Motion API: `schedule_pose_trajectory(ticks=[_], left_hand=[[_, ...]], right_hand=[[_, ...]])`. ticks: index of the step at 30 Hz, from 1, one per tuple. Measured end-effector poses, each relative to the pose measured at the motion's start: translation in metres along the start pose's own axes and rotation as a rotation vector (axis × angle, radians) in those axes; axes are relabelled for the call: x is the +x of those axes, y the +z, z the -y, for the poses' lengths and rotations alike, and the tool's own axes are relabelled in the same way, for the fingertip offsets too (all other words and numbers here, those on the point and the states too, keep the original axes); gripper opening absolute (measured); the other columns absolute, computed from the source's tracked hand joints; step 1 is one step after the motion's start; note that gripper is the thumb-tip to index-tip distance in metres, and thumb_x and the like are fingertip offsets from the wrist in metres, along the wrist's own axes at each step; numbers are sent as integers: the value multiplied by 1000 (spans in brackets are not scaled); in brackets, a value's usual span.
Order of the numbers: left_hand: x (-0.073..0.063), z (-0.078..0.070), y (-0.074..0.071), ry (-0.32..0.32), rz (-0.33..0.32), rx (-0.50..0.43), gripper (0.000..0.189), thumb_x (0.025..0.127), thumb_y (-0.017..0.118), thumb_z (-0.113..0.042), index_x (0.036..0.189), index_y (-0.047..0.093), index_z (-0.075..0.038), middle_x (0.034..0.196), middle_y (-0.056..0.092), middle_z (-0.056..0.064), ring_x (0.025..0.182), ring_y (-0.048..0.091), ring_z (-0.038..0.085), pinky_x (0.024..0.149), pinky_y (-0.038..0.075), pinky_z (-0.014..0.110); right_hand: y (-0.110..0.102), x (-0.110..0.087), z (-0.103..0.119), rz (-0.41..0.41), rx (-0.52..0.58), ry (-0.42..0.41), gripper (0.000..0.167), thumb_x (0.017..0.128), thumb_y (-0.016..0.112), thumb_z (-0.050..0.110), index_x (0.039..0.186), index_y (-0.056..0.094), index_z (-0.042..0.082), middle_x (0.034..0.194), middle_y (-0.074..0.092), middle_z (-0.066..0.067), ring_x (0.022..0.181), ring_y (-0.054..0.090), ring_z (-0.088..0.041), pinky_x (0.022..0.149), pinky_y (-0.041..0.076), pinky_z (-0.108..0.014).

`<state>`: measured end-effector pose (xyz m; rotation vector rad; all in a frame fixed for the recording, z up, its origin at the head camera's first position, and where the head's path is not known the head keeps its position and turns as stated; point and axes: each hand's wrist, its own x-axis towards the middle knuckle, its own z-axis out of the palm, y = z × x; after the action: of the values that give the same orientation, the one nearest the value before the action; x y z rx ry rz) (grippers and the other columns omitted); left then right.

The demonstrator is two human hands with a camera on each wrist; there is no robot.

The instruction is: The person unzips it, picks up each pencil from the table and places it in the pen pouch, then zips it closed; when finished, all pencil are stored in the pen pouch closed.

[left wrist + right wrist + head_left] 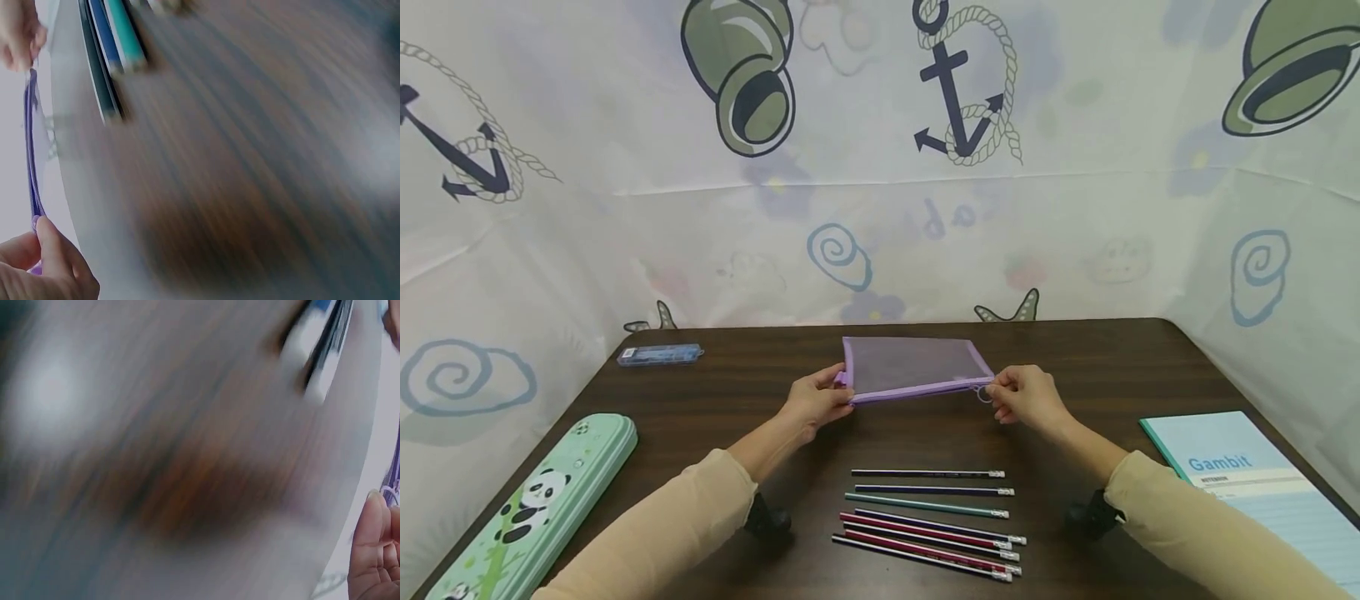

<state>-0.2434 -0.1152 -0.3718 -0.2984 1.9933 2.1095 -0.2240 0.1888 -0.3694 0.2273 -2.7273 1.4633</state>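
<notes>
A purple zip pouch (917, 365) with a see-through mesh face is held up over the middle of the table. My left hand (815, 402) pinches its near left corner between thumb and fingers. At the near right corner, my right hand (1028, 397) pinches the pouch's edge beside the ring-shaped zipper pull (983, 394). In the left wrist view the zipper edge (30, 144) runs between the two hands. Nearer to me lie several pencils (928, 512) side by side, with their eraser ends to the right.
A green panda pencil case (542, 508) lies at the left, and a small blue translucent case (660, 355) at the far left. A light blue notebook (1262, 467) marked "Gambit" lies at the right on the dark wooden table (1097, 358). A printed curtain (880, 250) hangs behind.
</notes>
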Motion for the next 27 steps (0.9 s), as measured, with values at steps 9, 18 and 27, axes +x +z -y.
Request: schedule_pose_trajectory(ticks=[9, 18, 27], left_hand=[[0, -1, -15, -18, 41, 30, 55, 89, 54, 9, 141, 39, -2, 130, 44, 24, 83, 57, 16, 67, 56, 21], [-1, 1, -10, 33, 43, 19, 56, 88, 55, 12, 141, 41, -3, 121, 47, 21, 76, 56, 11, 65, 56, 20], [-2, 2, -6, 98, 40, 58, 54, 87, 56, 12, 138, 46, -4, 107, 49, 15, 74, 55, 10, 63, 55, 18]], right_hand=[[-16, -2, -16, 20, -17, 9, 13, 90, 60, 3, 88, 62, -11, 68, 64, -16, 54, 64, -14, 51, 57, -30], [-17, -6, -21, 72, -34, 11, 11, 88, 62, 1, 84, 62, -9, 66, 64, -12, 55, 62, -13, 51, 56, -29], [-14, 0, -20, 47, -10, 16, 14, 88, 62, 1, 94, 64, -11, 79, 67, -18, 65, 65, -17, 59, 58, -29]])
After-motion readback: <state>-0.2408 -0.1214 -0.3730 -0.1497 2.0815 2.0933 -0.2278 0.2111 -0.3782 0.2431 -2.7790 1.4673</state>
